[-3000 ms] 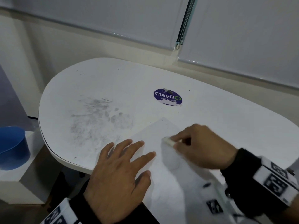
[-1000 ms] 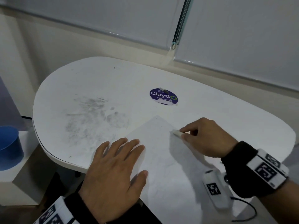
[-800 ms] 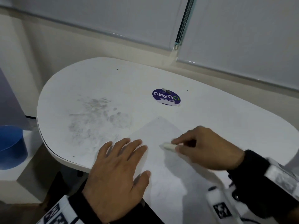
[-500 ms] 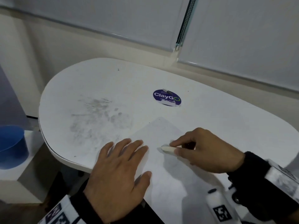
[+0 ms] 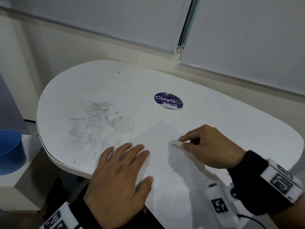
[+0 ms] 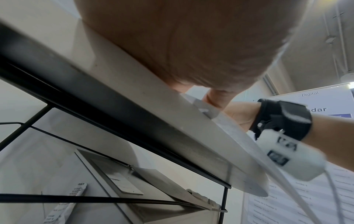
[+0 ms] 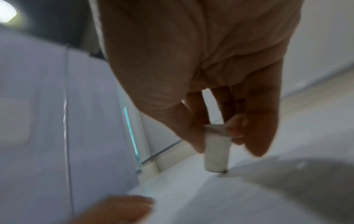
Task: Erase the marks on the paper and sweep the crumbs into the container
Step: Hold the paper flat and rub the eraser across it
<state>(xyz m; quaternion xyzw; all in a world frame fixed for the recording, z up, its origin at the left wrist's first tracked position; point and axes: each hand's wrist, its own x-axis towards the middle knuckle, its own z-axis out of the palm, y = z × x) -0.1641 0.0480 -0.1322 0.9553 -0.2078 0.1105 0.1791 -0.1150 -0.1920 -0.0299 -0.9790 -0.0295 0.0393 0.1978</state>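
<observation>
A white sheet of paper (image 5: 166,164) lies at an angle on the white table (image 5: 115,90), overhanging its near edge. My left hand (image 5: 122,174) lies flat on the sheet's left part, fingers straight. My right hand (image 5: 209,149) pinches a small white eraser (image 5: 175,142) between thumb and fingertips, its tip down on the paper's upper right part. In the right wrist view the eraser (image 7: 216,151) stands end-down on the sheet. A blue container (image 5: 9,151) sits on a low white stand left of the table.
A round purple sticker (image 5: 168,100) lies behind the paper. Grey smudges (image 5: 97,123) cover the table's left half. Closed blinds (image 5: 247,30) stand behind the table. In the left wrist view, the table's dark frame (image 6: 95,97) shows from below.
My right hand has rubbed the eraser back and forth over the paper's upper part; now it is slightly farther right than half a second ago. My left hand has stayed flat on the sheet.
</observation>
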